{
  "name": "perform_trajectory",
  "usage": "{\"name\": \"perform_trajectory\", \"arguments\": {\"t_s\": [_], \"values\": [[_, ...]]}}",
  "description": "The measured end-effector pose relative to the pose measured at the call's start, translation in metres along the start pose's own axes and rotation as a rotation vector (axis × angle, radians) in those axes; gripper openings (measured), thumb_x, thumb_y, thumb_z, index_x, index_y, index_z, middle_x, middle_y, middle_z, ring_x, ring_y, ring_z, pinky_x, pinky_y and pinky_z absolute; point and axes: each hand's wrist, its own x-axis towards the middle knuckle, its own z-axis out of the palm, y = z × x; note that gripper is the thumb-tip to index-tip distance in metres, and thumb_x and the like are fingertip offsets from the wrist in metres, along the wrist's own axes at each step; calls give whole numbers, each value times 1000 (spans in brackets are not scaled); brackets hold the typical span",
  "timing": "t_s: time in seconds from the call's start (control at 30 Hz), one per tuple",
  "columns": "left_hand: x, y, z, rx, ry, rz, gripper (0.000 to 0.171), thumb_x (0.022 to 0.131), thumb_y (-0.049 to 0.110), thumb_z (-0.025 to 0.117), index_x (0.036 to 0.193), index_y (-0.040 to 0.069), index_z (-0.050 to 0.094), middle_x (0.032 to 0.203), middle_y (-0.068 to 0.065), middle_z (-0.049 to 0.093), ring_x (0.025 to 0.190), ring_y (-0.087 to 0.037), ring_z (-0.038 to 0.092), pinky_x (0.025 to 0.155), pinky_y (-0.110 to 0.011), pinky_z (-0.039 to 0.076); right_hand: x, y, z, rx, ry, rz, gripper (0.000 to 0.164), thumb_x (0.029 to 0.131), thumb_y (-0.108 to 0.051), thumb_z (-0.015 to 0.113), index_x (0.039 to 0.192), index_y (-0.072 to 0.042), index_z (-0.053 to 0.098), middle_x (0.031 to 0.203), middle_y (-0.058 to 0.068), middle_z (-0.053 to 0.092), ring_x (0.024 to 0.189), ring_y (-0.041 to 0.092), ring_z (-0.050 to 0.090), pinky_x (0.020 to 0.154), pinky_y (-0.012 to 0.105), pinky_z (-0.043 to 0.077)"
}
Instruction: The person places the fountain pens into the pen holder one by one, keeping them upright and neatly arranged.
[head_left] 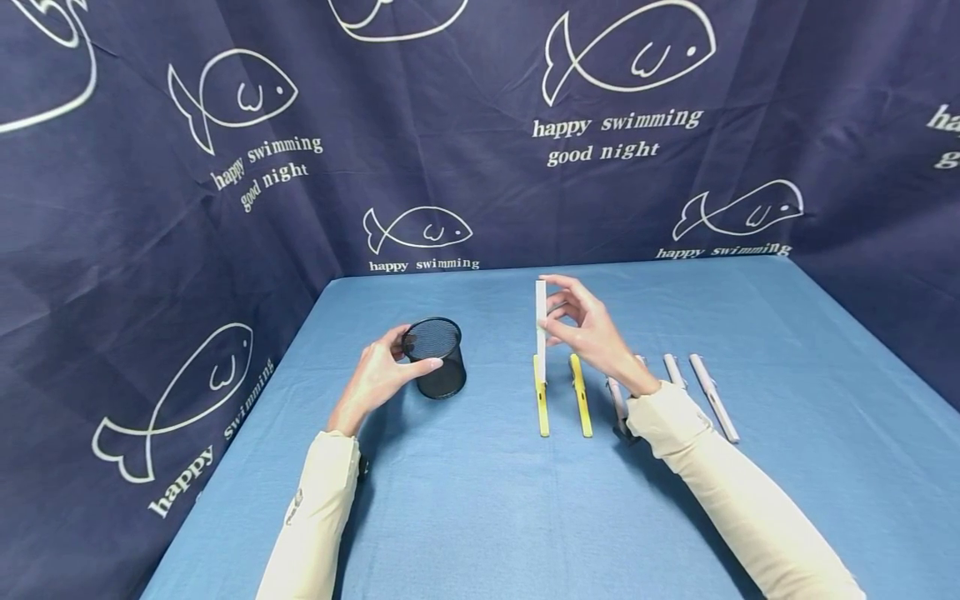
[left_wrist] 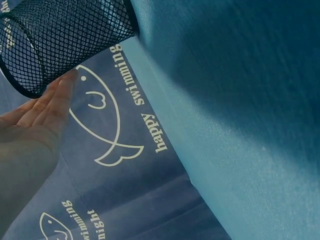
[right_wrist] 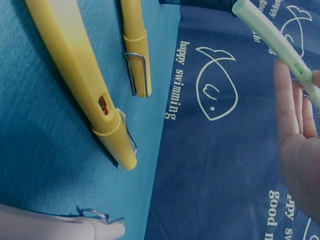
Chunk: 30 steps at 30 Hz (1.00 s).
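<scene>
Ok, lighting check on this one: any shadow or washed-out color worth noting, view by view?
Head view: brightly lit, dark shadow beside the left sleeve; the held pen looks nearly white, though pale green in the right wrist view. Left wrist: dimmer, broad shadow across the blue cloth. Right wrist: a washed-out patch on the nearer yellow pen.

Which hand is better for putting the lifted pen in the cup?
Probably the right hand: it pinches the lifted pen, while the left hand grips the cup.
</scene>
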Motion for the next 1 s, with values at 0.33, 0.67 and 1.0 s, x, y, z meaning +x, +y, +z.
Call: {"name": "perform_trajectory", "arguments": {"t_s": [0.33,0.67,1.0], "values": [[0,-1,0,-8,0,-4,95,81,49,87,153,4,46,135,-16,64,125,-32,62,105,-48,48,4,-1,6,-16,-5,-4,59,97,9,64,151,-3,46,111,22,57,91,20,64,69,50,62],[0,-1,1,-12,-2,-11,96,81,50,87,154,4,45,135,-18,64,126,-34,61,107,-49,47,5,1,11,-13,-9,-9,58,97,7,64,152,-2,45,111,22,56,92,26,64,69,52,61],[-1,1,1,-15,-1,-17,95,80,49,87,153,5,46,134,-17,64,126,-34,61,107,-48,47,9,1,16,-13,1,-18,59,96,10,65,150,-1,46,110,21,57,89,22,64,68,50,62]]}}
